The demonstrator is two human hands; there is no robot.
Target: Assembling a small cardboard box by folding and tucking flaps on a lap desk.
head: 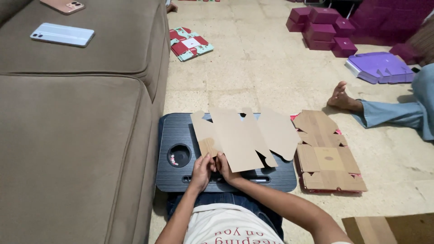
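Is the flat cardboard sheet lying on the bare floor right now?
No, the cardboard sheet lies on the black lap desk, with both hands at its near-left flap.

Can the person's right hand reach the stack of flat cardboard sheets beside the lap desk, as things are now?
Probably yes: the stack of flat cardboard sheets lies just right of the lap desk, nothing between, though the right hand holds a cardboard blank.
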